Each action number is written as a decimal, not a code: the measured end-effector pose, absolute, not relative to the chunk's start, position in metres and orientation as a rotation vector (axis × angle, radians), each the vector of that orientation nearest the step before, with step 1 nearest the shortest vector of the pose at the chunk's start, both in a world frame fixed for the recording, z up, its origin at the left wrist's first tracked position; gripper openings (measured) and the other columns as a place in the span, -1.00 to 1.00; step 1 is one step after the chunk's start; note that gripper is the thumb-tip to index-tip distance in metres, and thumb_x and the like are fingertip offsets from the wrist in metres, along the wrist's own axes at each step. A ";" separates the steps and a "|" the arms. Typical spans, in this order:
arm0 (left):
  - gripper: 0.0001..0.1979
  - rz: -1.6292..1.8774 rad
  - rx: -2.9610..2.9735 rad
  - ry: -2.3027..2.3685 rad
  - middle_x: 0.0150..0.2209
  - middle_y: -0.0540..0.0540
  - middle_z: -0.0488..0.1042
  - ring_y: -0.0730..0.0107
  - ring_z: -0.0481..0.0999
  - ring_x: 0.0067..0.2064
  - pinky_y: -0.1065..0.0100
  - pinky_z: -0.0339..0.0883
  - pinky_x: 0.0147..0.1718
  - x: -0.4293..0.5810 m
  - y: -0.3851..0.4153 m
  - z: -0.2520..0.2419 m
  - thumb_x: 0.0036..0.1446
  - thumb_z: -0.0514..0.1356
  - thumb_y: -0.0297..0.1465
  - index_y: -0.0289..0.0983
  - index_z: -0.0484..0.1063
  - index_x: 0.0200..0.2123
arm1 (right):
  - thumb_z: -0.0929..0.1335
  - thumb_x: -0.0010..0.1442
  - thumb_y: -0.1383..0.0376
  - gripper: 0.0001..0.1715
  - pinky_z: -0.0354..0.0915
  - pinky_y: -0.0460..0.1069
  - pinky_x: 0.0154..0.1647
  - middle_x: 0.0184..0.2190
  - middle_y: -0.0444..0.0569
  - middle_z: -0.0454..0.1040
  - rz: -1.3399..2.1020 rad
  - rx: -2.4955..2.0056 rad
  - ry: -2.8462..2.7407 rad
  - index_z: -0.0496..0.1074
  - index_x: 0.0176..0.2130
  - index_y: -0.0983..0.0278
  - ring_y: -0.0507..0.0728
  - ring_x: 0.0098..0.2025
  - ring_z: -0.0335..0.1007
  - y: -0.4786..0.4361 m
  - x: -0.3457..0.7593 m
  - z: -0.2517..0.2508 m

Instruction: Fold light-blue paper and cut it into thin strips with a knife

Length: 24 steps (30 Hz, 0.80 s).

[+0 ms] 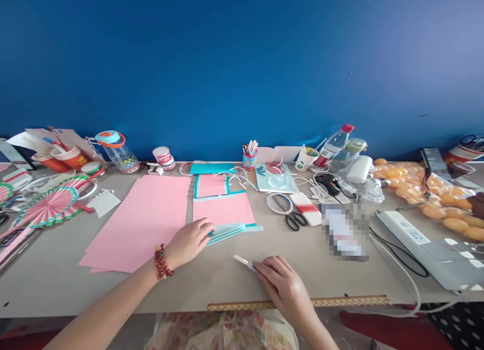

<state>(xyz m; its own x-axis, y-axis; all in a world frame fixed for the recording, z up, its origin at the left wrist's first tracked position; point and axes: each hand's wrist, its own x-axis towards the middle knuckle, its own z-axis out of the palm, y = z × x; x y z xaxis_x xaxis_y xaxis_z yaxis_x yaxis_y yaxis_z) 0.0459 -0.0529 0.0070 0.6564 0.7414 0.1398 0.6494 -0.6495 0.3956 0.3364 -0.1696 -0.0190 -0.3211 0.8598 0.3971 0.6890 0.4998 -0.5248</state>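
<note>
the bottle (333, 148) at the back right has a red cap and a red-and-white label (324, 156) whose print is too small to read. the white cup (300, 162) beside it carries green and yellow marks, and the red-and-white box (307, 209) near the scissors (295, 221) has lettering i can't make out. right of that box, a packet (346, 231) is pixelated, so its label is hidden.

the left hand (192, 241) has its grip closed on the left end of the folded paper (229, 233), a pale blue pleated strip lying over the near edge of a pink sheet (223, 210) with blue borders. the right hand (280, 279) has its grip closed around a white stick (244, 261), tip pointing left and away from the body.

bare grey desk (215, 279) lies between the two hands and runs rightward to the power strip (412, 239). the pink stack (147, 214) takes up the left side, under the left forearm's far side. a patterned band (351, 300) follows part of the front edge, and the right wrist crosses it. the blue wall (242, 67) closes off the back edge.
</note>
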 end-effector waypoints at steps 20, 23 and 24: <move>-0.97 0.406 2.707 0.964 -0.16 -0.10 0.41 0.21 0.39 -0.11 0.17 0.34 -0.10 0.056 -0.078 0.001 0.26 0.19 -0.40 -0.23 0.39 -0.23 | 0.23 0.36 0.38 -0.66 0.46 0.03 -0.21 -0.23 0.05 0.47 0.285 -1.307 -2.121 0.49 0.03 0.18 0.15 -0.21 0.43 -0.166 0.350 -0.013; -0.91 0.411 2.696 0.968 -0.15 -0.12 0.43 0.20 0.40 -0.10 0.15 0.36 -0.10 0.051 -0.083 0.001 0.28 0.16 -0.38 -0.21 0.41 -0.16 | 0.23 0.36 0.36 -0.66 0.46 0.03 -0.22 -0.23 0.05 0.48 0.207 -1.336 -2.116 0.50 0.02 0.17 0.15 -0.23 0.44 -0.161 0.360 -0.008; -0.87 0.415 2.688 0.973 -0.13 -0.13 0.43 0.18 0.41 -0.08 0.14 0.37 -0.09 0.050 -0.085 0.001 0.29 0.16 -0.36 -0.21 0.41 -0.11 | 0.23 0.36 0.35 -0.66 0.46 0.03 -0.22 -0.24 0.05 0.48 0.186 -1.346 -2.115 0.50 0.02 0.17 0.15 -0.24 0.45 -0.160 0.363 -0.007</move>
